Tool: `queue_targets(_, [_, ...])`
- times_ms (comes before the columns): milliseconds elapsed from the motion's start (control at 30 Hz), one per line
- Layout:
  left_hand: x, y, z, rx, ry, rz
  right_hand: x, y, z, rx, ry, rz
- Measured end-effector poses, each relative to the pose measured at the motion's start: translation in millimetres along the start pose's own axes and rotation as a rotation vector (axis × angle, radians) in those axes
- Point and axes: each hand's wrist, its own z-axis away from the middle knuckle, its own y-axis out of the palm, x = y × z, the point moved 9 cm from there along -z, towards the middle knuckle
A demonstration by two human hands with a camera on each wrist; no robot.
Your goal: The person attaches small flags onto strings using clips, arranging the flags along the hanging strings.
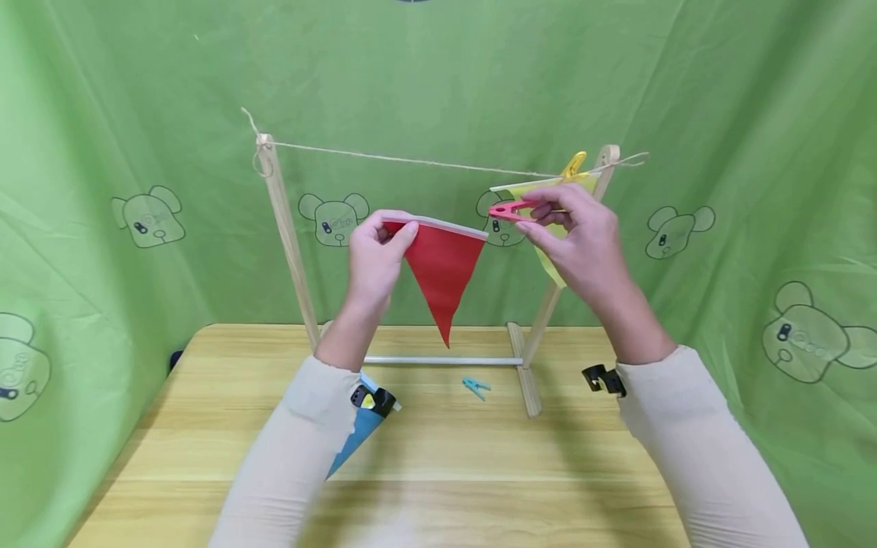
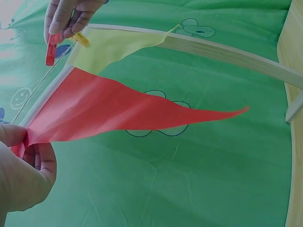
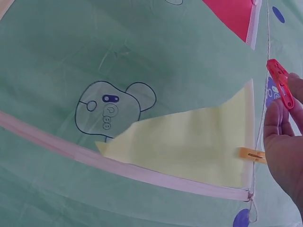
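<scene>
My left hand [image 1: 377, 251] pinches a red triangular pennant [image 1: 444, 262] by the left end of its white top edge, and the point hangs down. In my right hand [image 1: 578, 232], thumb and fingers pinch a red clothespin [image 1: 510, 211], held a little apart from the pennant's right corner. Behind that hand, a yellow pennant [image 3: 189, 137] hangs on the string [image 1: 411, 160], clipped by a yellow clothespin [image 1: 574, 165]. The left wrist view shows the red pennant [image 2: 113, 104] stretching out from the left fingers, with the red clothespin [image 2: 52, 49] beyond.
The string runs between two wooden posts [image 1: 284, 221] joined by a white bar [image 1: 445, 361] near the wooden table [image 1: 548, 487]. A blue clothespin [image 1: 474, 387] lies on the tabletop. Under the left forearm is a blue pennant [image 1: 356, 438]. Green printed curtain [image 1: 425, 84] surrounds the table.
</scene>
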Motion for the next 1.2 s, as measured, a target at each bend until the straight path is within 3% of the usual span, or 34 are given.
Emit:
queue_targets(533, [-4.9, 2.6, -13.4, -0.049, -0.042, 0.039, 27.4, -3.2, -22.4, 0.018, -0.112, 0.118])
queue_targets(967, [-11.7, 9.8, -22.3, -0.070, -0.067, 0.083, 34.9, -3.7, -40.9, 0.060, -0.137, 0.142])
queue_targets(1200, [-11.7, 12.2, -25.7, -0.076, -0.088, 0.135, 41.8, -5.1, -53.6, 0.100, -0.134, 0.215])
